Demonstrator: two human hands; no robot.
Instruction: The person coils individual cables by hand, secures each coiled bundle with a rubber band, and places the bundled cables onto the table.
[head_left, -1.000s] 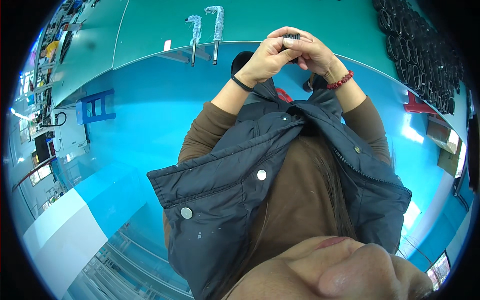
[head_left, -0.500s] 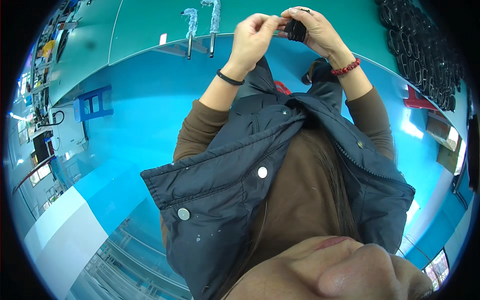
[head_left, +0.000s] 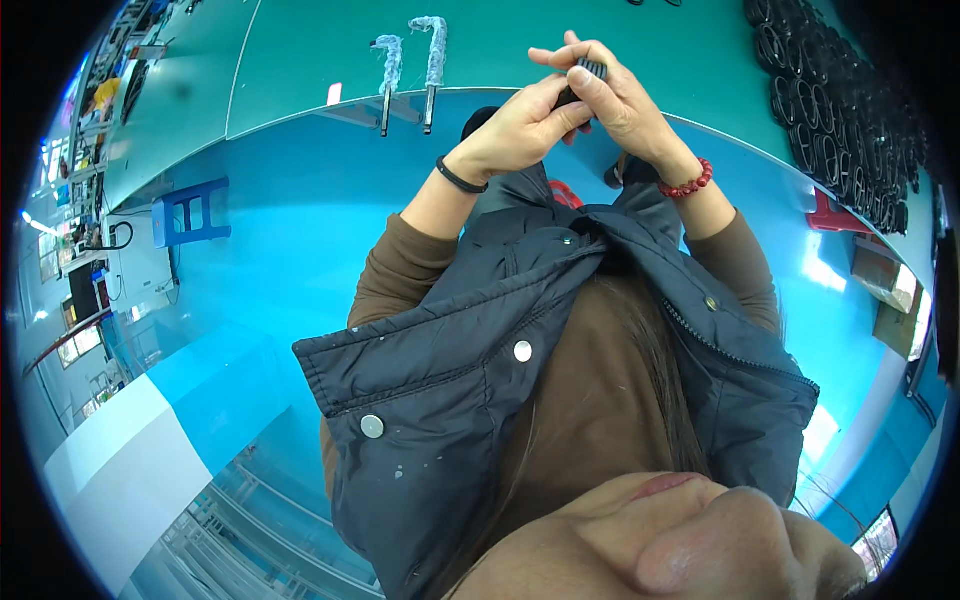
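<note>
A small folded bundle of black cable (head_left: 592,68) is held between my two hands just over the table's near edge. My right hand (head_left: 625,112) wraps it from the right, thumb laid across it and some fingers reaching out to the left. From the left, my left hand (head_left: 520,128) closes on its lower part with thumb and fingers. Much of the bundle is hidden by the fingers.
The green table (head_left: 310,50) has two bent rods, one a wrapped rod (head_left: 434,60), jutting over its edge. Rows of black coiled cables (head_left: 825,110) lie at the right. A blue stool (head_left: 190,212) stands at left, a red stool (head_left: 835,215) at right.
Both hands have come nearer to me with the cable bundle. My left hand has moved from pinching at its side to gripping it from below, and the right fingers have straightened.
</note>
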